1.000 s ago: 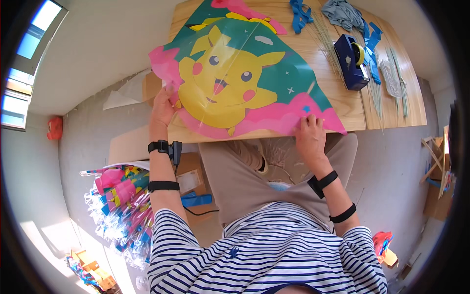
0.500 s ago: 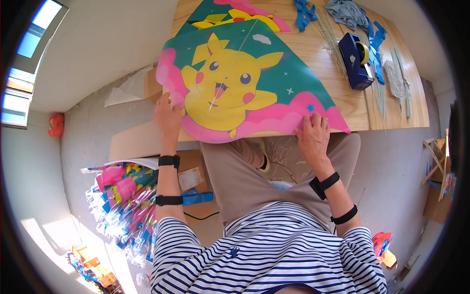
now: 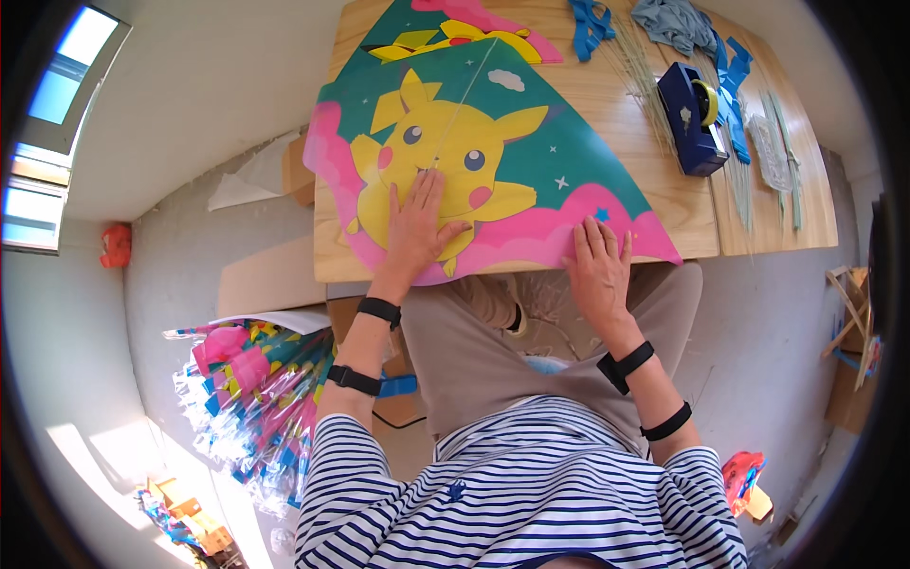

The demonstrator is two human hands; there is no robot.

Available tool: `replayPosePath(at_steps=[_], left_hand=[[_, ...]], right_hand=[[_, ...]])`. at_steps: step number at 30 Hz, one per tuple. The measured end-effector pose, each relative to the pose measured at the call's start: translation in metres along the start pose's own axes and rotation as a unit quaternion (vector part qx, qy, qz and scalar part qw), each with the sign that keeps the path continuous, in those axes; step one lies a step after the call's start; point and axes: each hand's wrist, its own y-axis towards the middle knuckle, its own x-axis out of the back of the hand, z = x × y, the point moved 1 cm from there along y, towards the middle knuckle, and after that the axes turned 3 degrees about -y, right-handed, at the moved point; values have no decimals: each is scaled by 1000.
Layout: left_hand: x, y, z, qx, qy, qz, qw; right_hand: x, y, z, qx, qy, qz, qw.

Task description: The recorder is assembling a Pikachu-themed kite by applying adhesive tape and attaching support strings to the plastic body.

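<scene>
A large green and pink kite sheet point(image 3: 578, 152) with a yellow cartoon creature printed on it lies across the near part of the wooden table, its lower border at the table's front edge. My left hand point(image 3: 415, 223) rests flat on the creature's belly, fingers outstretched and thumb apart. Close to the lower right corner, my right hand point(image 3: 600, 270) lays its extended fingers on the pink border. A thin pale line runs down the sheet's middle to my left fingertips. Beyond it lies another kite sheet point(image 3: 455, 43), partly covered by the first.
To the right on the table point(image 3: 678, 213) stand a blue tape dispenser point(image 3: 690, 119), thin sticks point(image 3: 645, 76), blue strips point(image 3: 732, 104) and a grey cloth point(image 3: 675, 24). Plastic-wrapped kites point(image 3: 265, 389) are piled low at my left, beside cardboard point(image 3: 270, 284).
My left hand has moved right from the sheet's left edge onto its middle and flattened there. The curled left edge now lies lower. My right hand stays by the right corner.
</scene>
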Motion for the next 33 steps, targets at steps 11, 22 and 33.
replayPosePath(at_steps=[11, 22, 33], left_hand=[[9, 20, 9, 53, -48, 40, 997], [11, -3, 31, 71, -32, 60, 995], [37, 2, -45, 12, -62, 79, 995]], right_hand=[[0, -2, 1, 9, 16, 3, 1000], [0, 8, -2, 26, 33, 0, 999], [10, 68, -71, -93, 136, -22, 986]])
